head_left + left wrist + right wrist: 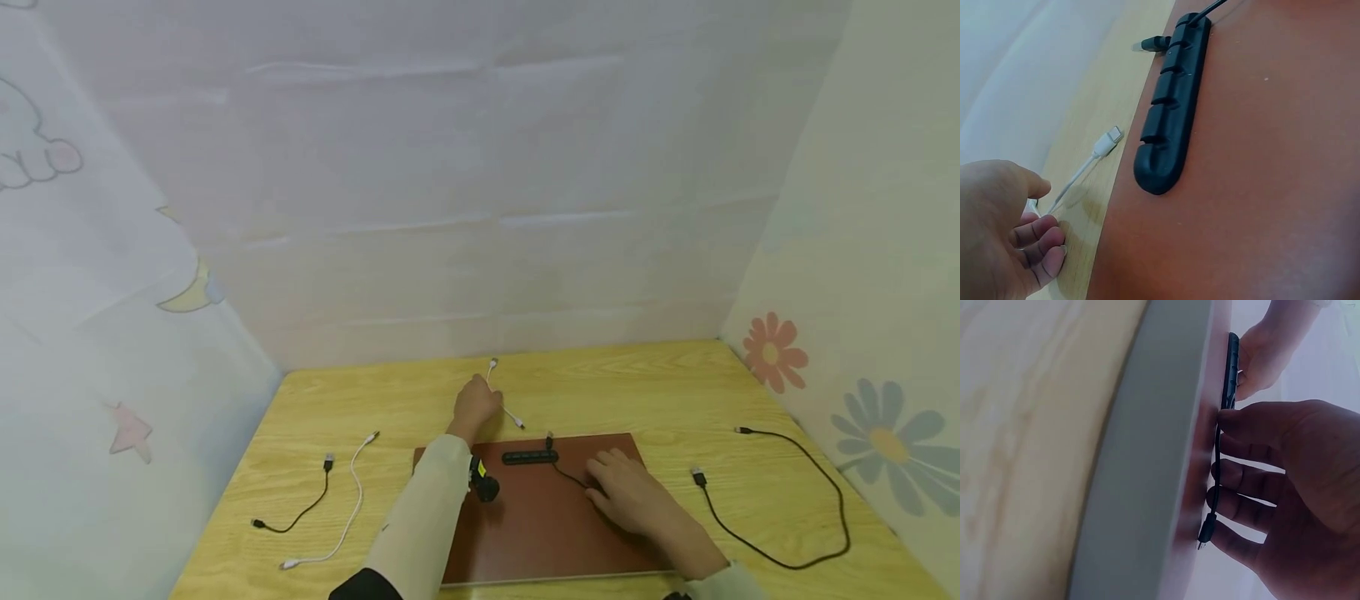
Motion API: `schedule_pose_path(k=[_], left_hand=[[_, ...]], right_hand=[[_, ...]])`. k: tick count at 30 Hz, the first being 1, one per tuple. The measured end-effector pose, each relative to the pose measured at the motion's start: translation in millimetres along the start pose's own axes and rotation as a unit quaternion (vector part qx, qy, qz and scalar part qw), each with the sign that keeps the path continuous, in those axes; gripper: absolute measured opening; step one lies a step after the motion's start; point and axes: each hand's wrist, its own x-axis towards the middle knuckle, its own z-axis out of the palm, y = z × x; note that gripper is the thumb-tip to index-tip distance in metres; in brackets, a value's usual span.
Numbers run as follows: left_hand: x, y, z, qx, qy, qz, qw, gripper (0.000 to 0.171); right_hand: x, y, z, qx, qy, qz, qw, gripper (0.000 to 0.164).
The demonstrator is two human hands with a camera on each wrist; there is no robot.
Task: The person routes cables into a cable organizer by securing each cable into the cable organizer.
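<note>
In the head view my left hand [477, 407] reaches past the back edge of the brown board [525, 533]. Its curled fingers hold a short white charging cable [512, 414]; one plug [1107, 141] sticks out toward the black cable organizer [1169, 106]. That slotted strip lies near the board's back edge. A black cable [568, 477] sits in its end slot, with a plug [1155, 44] past the board's edge. My right hand [626, 492] rests over the board with spread, relaxed fingers, touching the black cable's loose length near its other plug [1207, 529].
Left of the board, a short black cable [313, 504] and a longer white cable [359, 492] lie on the wooden table [360, 396]. A long black cable [838, 500] curves along the right side. Patterned white sheets [480, 167] stand around the table.
</note>
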Motion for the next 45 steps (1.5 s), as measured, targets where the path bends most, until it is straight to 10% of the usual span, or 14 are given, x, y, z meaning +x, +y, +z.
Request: schedule_pose_path(k=[19,28,33,36,39,45], left_hand=[[4.6,7.2,10.1,0.037,0.021,-0.045,0.9981,0.025],[2.9,10.1,5.0,0.058,0.034,-0.016,0.9976,0.033],[8.3,3.8,2.5,-0.028,0.011,-0.024,0.9993,0.034],[10.0,0.9,-0.3,-0.169,-0.028,-0.060,0.9833,0.026],[9.7,1.3,-4.9,-0.302,-0.059,-0.109,0.9452,0.026],[8.0,5.5,-14.7,-0.373,-0.072,-0.122,0.9168,0.032]], right_hand=[[-3.7,-0.7,4.1,-0.014,0.013,-0.016,1.000,0.018],[-2.6,-2.7,3.3,-0.024,0.023,-0.019,0.999,0.019],[-2.3,-4.0,4.6,-0.030,0.024,-0.017,0.999,0.018],[-1.3,-4.3,5.6,-0.030,0.020,-0.014,0.999,0.017],[0.5,-4.2,5.7,-0.029,0.018,-0.016,0.999,0.017],[6.7,-2.1,5.4,-0.026,0.016,-0.006,1.000,0.017]])
